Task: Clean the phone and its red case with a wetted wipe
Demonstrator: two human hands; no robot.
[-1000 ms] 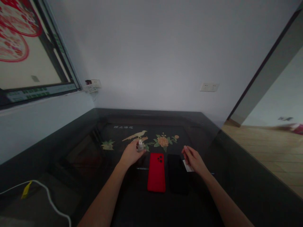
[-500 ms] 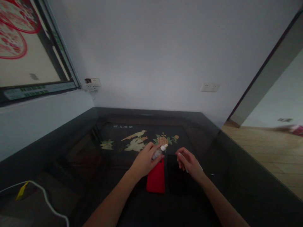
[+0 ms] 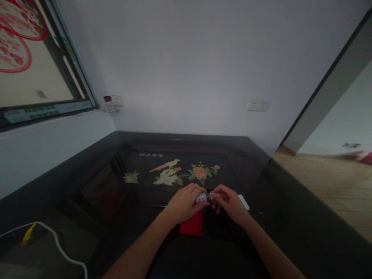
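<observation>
Lying sideways, a small clear bottle with a pale label [image 3: 201,198] is held by my left hand [image 3: 186,201], fingers wrapped round its body. My right hand [image 3: 228,201] is closed at the bottle's cap end, fingertips pinching it; the cap is hidden by them. Below my left hand lies a flat red rectangular thing [image 3: 191,224], partly covered. Beside it, under my right hand, is a dark flat rectangular thing [image 3: 217,226], hard to make out against the black table. A white flat piece [image 3: 243,202] shows behind my right wrist.
The glossy black table [image 3: 87,170] has an inlaid bird and flower [image 3: 200,173] picture. A white cable [image 3: 58,244] with a yellow tag [image 3: 28,234] lies at the lower left. Wall sockets [image 3: 258,105] are behind, a window [image 3: 37,77] at left.
My left hand has tipped the bottle from slanting upward to lying level, pointing right. My right hand has moved left and closed on its cap end.
</observation>
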